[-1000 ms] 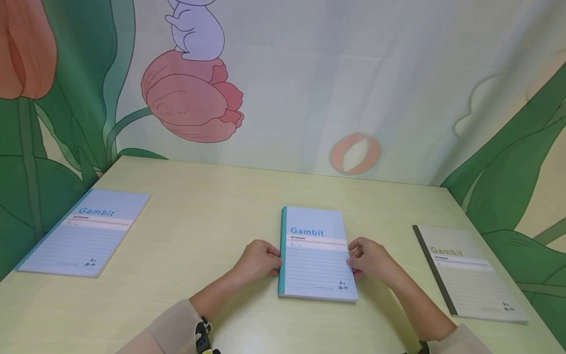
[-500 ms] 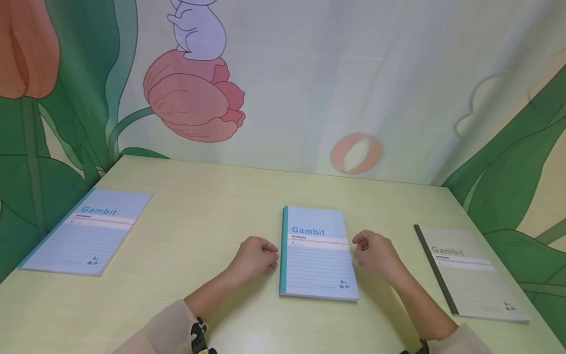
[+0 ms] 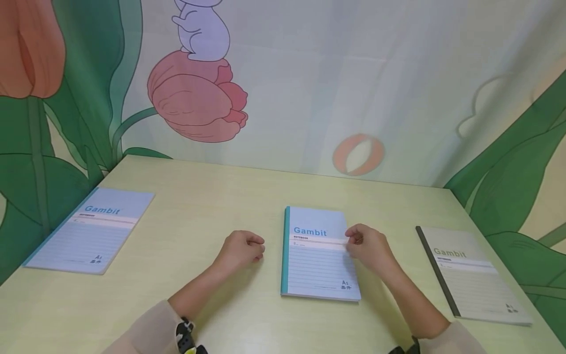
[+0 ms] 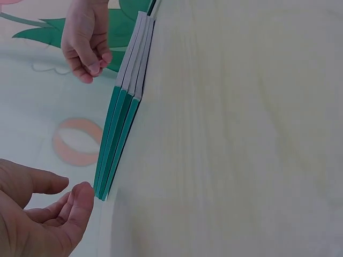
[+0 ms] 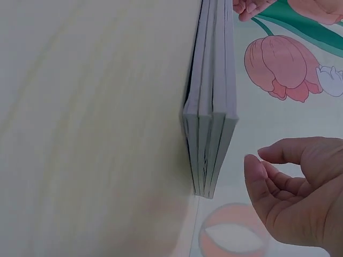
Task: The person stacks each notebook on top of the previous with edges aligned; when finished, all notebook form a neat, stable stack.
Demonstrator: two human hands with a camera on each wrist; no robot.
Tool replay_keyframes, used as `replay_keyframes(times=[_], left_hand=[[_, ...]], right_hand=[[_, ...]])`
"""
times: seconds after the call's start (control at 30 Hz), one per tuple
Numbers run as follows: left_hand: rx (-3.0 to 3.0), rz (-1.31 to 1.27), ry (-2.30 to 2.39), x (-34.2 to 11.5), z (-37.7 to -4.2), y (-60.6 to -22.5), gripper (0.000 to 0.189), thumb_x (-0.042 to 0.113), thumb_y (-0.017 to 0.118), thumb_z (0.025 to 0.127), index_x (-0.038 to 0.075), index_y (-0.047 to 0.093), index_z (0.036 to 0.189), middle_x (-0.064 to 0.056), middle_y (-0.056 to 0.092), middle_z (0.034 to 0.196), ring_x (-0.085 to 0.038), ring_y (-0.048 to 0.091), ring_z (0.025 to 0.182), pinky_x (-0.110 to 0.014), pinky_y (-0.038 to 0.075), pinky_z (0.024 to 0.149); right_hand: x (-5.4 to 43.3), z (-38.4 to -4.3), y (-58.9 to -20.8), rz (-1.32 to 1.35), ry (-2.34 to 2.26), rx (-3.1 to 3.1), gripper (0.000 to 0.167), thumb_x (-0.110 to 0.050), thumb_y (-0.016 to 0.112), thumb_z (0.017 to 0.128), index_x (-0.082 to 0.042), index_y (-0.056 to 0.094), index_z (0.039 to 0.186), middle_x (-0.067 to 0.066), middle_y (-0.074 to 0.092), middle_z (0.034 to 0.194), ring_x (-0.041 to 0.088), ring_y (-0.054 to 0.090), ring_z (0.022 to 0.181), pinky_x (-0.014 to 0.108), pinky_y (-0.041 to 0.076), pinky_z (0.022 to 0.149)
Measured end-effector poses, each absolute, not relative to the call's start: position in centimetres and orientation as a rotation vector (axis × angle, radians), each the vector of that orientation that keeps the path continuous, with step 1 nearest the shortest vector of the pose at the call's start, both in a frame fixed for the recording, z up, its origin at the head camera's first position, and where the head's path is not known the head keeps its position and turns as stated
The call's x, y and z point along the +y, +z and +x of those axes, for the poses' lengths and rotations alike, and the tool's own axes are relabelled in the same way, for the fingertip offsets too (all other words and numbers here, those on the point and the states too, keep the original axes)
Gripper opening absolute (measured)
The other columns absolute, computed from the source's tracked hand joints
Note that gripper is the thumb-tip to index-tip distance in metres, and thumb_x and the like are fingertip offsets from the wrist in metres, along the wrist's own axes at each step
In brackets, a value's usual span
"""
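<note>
Both bare hands off the teal-spined stack of pale-blue paper notebooks

A second ago the fingers of both hands were at the long sides of the stack (image 3: 320, 270); now the left hand (image 3: 240, 250) has pulled well to the left, and the right hand (image 3: 369, 248) has risen just off the opposite edge. The stack itself looks unmoved, flat near the middle of the pale-yellow wood-look table (image 3: 199, 201), between a single pale-blue notebook (image 3: 88, 236) and a grey-beige notebook with a dark spine (image 3: 473, 275).

The step in hand seems to be letting go of a squared pile. To do it well, the fingers should part outward and level, so that no fingertip catches a cover and skews the layers. The right hand deserves more care, as it hangs closer.

Both hands are released and hold nothing. The left's fingers curl loosely, with its thumb held apart; the right's thumb tip comes close to its forefinger, with nothing between. Both forearms reach forward from beige sleeves (image 3: 143, 327), angled inward toward the stack.
</note>
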State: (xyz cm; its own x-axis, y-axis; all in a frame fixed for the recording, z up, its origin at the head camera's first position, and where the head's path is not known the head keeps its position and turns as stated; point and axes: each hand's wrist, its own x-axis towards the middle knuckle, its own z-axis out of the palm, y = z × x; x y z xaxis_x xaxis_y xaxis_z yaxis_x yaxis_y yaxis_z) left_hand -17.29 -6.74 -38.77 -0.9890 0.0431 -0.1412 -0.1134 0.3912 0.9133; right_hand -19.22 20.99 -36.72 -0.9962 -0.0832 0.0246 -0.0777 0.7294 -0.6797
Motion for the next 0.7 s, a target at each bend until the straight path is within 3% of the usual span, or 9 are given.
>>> replay_keyframes(times=[0.7], left_hand=[[2.470,-0.110,1.659,-8.2,-16.7,-38.2,0.019,0.000,0.059,0.086,-0.008,0.063,0.103,-0.012,0.066,0.086,-0.019,0.063,0.072,-0.031,0.053,0.070]], right_hand=[[17.7,-20.4,-36.3,-0.241,-1.196,2.827,0.024,-0.001,0.064,0.081,0.005,0.059,0.103,0.007,0.057,0.081,0.017,0.059,0.070,0.026,0.053,0.063]])
